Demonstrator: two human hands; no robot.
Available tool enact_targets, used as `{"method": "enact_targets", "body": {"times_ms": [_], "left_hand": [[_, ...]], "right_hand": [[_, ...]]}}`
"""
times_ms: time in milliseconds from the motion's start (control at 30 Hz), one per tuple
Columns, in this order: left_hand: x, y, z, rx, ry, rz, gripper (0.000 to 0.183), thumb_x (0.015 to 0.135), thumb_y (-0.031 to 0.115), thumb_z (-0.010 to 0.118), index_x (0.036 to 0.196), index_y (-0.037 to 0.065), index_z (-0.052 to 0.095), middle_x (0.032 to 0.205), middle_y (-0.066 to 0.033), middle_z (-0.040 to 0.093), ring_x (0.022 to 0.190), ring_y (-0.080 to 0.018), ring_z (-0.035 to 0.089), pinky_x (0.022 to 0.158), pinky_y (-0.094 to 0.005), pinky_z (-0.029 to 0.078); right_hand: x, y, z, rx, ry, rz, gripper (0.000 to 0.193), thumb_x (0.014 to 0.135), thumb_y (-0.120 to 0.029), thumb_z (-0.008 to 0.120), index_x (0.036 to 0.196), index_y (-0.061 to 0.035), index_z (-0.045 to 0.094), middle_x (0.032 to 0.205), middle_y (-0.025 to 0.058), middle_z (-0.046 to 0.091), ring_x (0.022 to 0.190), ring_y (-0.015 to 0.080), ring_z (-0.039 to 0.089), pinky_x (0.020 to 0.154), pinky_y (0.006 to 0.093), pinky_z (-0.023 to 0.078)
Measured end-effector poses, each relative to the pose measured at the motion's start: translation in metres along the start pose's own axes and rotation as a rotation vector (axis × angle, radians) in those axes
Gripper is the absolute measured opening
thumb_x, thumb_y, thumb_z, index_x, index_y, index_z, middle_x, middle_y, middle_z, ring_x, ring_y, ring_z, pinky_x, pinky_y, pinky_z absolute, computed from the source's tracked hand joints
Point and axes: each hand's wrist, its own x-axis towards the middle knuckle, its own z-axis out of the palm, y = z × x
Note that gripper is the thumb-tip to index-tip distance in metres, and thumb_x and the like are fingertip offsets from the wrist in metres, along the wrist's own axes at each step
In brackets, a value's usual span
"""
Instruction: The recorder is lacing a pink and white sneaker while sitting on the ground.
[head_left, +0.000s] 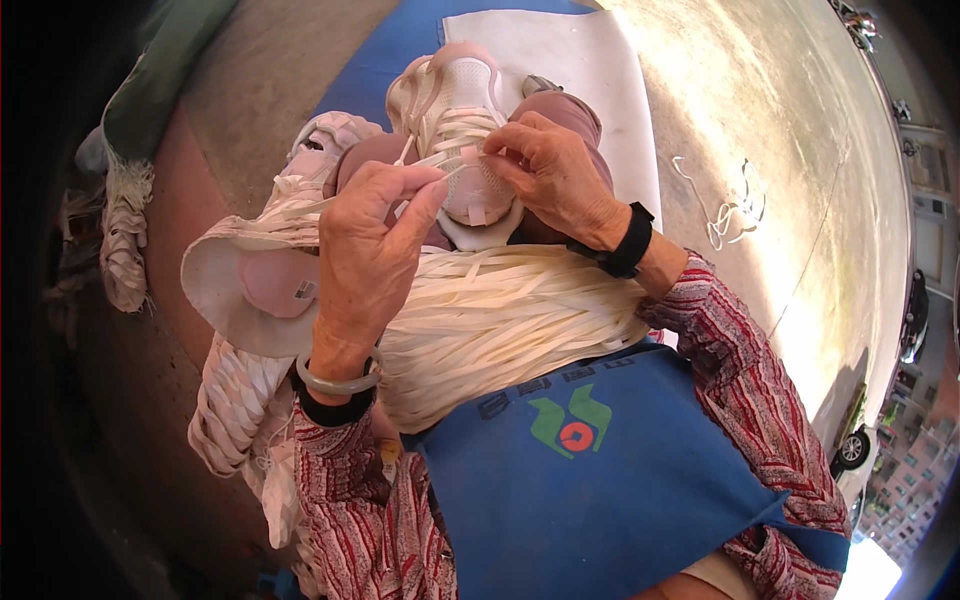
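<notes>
A pale pink and white sneaker (468, 85) rests on my lap, its toe pointing away from me. White laces criss-cross its front below the toe. My left hand (372, 240) pinches a white shoelace (432, 160) between thumb and forefinger, close to the shoe's left eyelet edge. At the right edge of the lacing, my right hand (560, 180) has its fingers closed at the shoe; whether a lace lies between them is hidden. A thick bundle of cream-white laces (510, 310) lies across my lap, nearer to me than the sneaker.
More pale pink shoes (265, 270) are piled on the left, beside my left forearm. A blue apron (570, 500) covers my front. Loose laces (735, 210) lie on the concrete floor at right. Farther left hang braided white laces (125, 230). A white sheet (625, 110) lies beyond the sneaker.
</notes>
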Motion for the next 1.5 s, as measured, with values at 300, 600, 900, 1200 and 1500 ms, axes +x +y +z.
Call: {"method": "enact_targets", "body": {"times_ms": [300, 600, 900, 1200, 1500], "left_hand": [[0.026, -0.04, 0.029, 0.345, -0.055, -0.002, 0.021, 0.088, 0.008, 0.068, 0.106, -0.002, 0.064, 0.087, -0.0106, 0.066, 0.071, -0.0181, 0.066, 0.067, -0.028, 0.053], [0.037, -0.047, 0.025, 0.529, -0.084, 0.242, 0.016, 0.082, 0.002, 0.069, 0.098, 0.002, 0.064, 0.086, -0.0088, 0.062, 0.069, -0.0209, 0.065, 0.062, -0.0313, 0.053], [0.018, -0.037, 0.009, 0.733, -0.257, 0.473, 0.022, 0.081, -0.002, 0.065, 0.102, 0.005, 0.063, 0.079, -0.0072, 0.054, 0.068, -0.0232, 0.058, 0.06, -0.0353, 0.047], [0.019, -0.02, -0.006, 0.048, -0.381, -0.416, 0.021, 0.092, 0.015, 0.055, 0.107, 0.001, 0.054, 0.083, -0.0076, 0.054, 0.069, -0.0143, 0.048, 0.066, -0.0304, 0.045], [0.019, -0.016, 0.002, 0.075, -0.344, -0.347, 0.03, 0.102, 0.024, 0.047, 0.113, -0.001, 0.061, 0.076, -0.0018, 0.052, 0.067, -0.0081, 0.047, 0.059, -0.0245, 0.04]], "right_hand": [[0.005, -0.003, 0.009, -0.171, 0.017, -0.071, 0.008, 0.085, -0.01, 0.064, 0.09, -0.0037, 0.064, 0.087, 0.0109, 0.058, 0.073, 0.0302, 0.062, 0.065, 0.0388, 0.05], [0.008, 0.0, 0.01, -0.332, -0.068, -0.149, 0.016, 0.086, -0.012, 0.062, 0.1, -0.0051, 0.058, 0.092, 0.0118, 0.055, 0.074, 0.0325, 0.064, 0.061, 0.041, 0.052], [-0.027, -0.006, 0.003, -0.302, -0.202, -0.154, 0.037, 0.089, -0.015, 0.064, 0.123, -0.0043, 0.054, 0.098, 0.01, 0.054, 0.073, 0.0297, 0.064, 0.059, 0.0393, 0.054], [-0.027, -0.01, -0.002, -0.168, -0.188, -0.047, 0.04, 0.089, -0.014, 0.065, 0.127, -0.0066, 0.052, 0.099, 0.0126, 0.054, 0.081, 0.032, 0.064, 0.067, 0.0389, 0.055], [-0.019, -0.01, 0.004, -0.22, -0.156, 0.014, 0.032, 0.09, -0.012, 0.064, 0.121, -0.0096, 0.058, 0.093, 0.0134, 0.053, 0.075, 0.0315, 0.06, 0.067, 0.0397, 0.051]]}}
